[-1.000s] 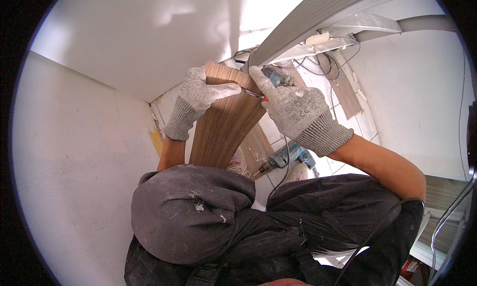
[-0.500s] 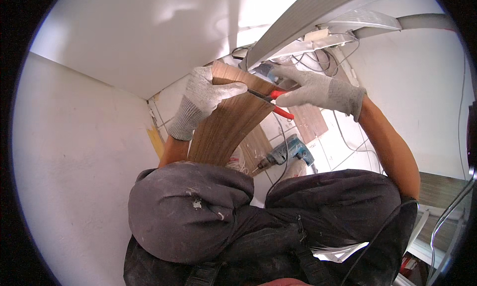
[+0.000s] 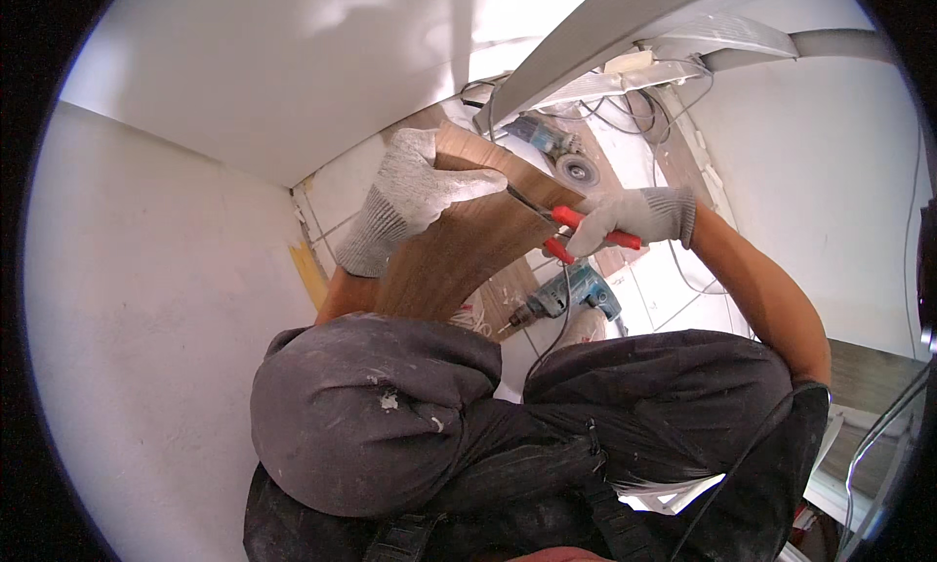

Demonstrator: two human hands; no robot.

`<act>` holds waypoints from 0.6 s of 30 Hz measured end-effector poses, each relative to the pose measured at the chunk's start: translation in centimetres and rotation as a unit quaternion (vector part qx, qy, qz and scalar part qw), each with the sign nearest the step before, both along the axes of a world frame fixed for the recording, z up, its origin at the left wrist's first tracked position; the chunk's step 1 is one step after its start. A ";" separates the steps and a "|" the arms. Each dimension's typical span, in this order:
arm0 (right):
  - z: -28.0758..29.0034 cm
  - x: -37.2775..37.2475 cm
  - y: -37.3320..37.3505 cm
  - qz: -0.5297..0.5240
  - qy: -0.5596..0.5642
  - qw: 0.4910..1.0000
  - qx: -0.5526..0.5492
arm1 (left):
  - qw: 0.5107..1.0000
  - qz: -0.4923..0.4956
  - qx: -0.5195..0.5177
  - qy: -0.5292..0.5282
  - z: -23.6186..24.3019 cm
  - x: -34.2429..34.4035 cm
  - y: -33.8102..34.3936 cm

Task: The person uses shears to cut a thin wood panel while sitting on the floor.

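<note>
From where I stand, the worker's left gloved hand (image 3: 415, 193) has a firm pinch on the wood-grain board (image 3: 473, 254), thumb laid over its face near the top end, fingers out of sight behind. The board slants up from beside the left knee (image 3: 366, 406), its upper part raised above the tiled floor. The right gloved hand (image 3: 632, 210) grasps red-handled pliers (image 3: 569, 216), their handles spread apart, the dark nose lying along the line just below the board's top strip — whether it bites or merely rests there, I cannot tell. I'd judge the work goes best with the board braced against the leg, the left thumb kept well back from the nose, and the pliers seated square on that line before any squeeze; a skewed bite could splinter the surface. Short, even pressure should suit it better than wrenching. Mind the floor too — the blue drill (image 3: 586, 291) lies below, and the angle grinder's disc (image 3: 577, 170) sits just beyond the board's far end
</note>
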State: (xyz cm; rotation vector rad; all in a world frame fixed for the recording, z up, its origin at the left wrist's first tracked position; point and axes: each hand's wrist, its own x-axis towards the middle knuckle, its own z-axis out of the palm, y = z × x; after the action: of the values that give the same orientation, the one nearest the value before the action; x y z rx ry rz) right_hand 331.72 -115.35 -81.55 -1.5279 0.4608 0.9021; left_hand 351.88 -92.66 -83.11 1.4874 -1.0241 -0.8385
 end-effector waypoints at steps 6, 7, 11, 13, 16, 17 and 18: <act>1.6 0.3 2.8 0.084 0.004 0.978 -0.189 | 0.987 -0.013 0.028 -0.157 -2.0 0.8 -0.2; 1.8 0.2 2.8 0.085 0.006 0.974 -0.211 | 0.987 0.004 0.041 -0.154 -2.2 0.9 -0.2; 2.7 -0.7 2.4 0.079 -0.028 0.970 -0.227 | 0.940 -0.021 -0.029 -0.339 -4.3 1.9 -0.1; 2.7 -1.5 2.1 0.056 -0.066 0.978 -0.192 | 0.989 0.014 0.009 -0.146 -4.9 1.8 -0.1; 2.4 -2.2 2.4 0.035 -0.114 0.974 -0.193 | 0.988 0.014 -0.001 -0.152 -4.3 1.7 -0.3; 2.7 -2.1 2.8 0.049 -0.124 0.963 -0.234 | 0.979 0.005 -0.016 -0.203 -3.8 1.7 -0.5; 2.9 -2.0 3.3 0.064 -0.133 0.950 -0.274 | 0.987 0.023 0.009 -0.159 -3.2 1.6 -0.7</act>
State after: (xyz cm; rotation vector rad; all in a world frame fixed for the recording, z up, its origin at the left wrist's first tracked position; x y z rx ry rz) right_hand 329.76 -112.08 -78.70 -2.1773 0.4387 0.6761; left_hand 353.44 -93.31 -86.27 1.6900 -1.2116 -0.5886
